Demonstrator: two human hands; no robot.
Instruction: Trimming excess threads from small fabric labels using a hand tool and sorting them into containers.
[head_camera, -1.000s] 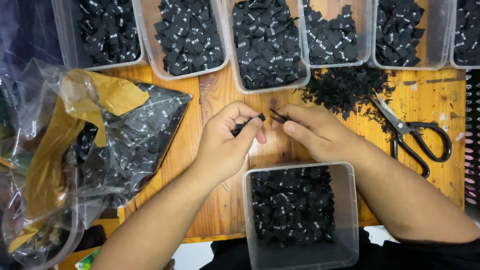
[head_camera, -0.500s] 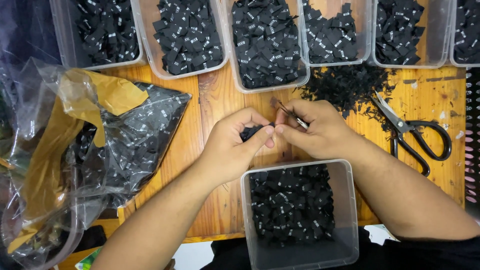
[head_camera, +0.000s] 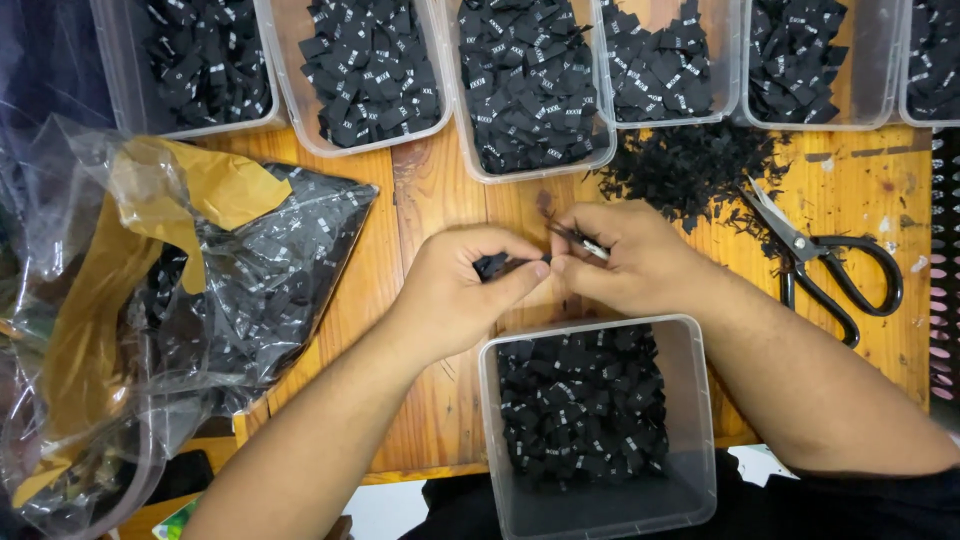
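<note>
On the wooden table (head_camera: 420, 200), five tubs along the far edge already brim with black labels. The left hand (head_camera: 455, 290) pinches a small label (head_camera: 492, 265); the right hand (head_camera: 630, 262) grips snips (head_camera: 578, 240). The clear bag (head_camera: 230, 290) holds plenty more, and the near tub (head_camera: 598, 420) is partly filled.

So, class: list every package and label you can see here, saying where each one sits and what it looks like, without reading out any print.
Small black label: pinched in the left hand, touched by the right hand.
Clear tub: nearest the person, square, holding black labels with white print.
Row of clear tubs: along the far edge, same black labels.
Clear plastic bag: left, crumpled, with labels and yellow-brown paper inside.
</note>
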